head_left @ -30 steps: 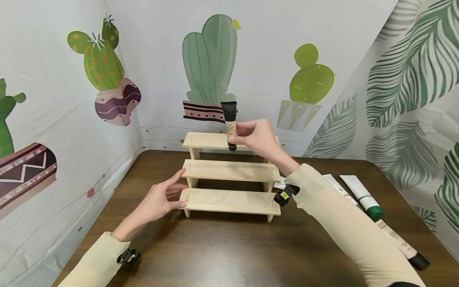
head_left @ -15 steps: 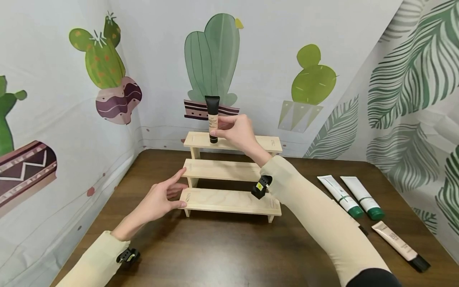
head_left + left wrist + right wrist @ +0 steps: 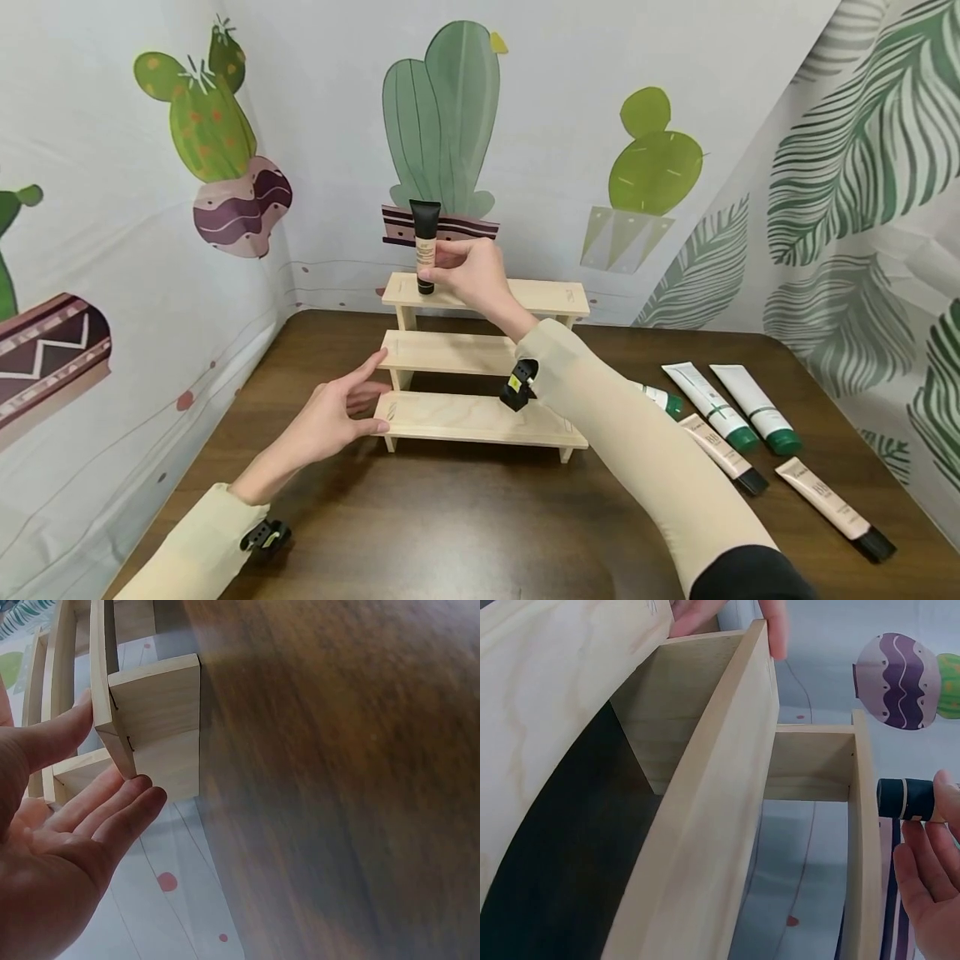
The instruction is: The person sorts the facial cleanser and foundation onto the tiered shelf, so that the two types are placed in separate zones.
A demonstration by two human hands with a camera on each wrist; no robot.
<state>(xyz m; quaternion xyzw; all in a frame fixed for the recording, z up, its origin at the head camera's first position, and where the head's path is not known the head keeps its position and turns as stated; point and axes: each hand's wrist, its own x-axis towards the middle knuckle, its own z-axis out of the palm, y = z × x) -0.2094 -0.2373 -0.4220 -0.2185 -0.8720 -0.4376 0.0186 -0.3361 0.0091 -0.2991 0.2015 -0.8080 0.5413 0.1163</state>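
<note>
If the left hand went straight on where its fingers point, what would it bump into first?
The stand, straight away: the left hand seems to touch its left end, though how hard it presses isn't clear.

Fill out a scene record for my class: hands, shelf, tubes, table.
Left hand: touches the left end of the three-tier pale wooden shelf
Right hand: pinches a small beige-and-black squeeze tube, upright, at the top tier; contact unclear
Right of shelf: three white tubes with green caps; two beige tubes with black caps
Surface: dark brown wooden table
</note>
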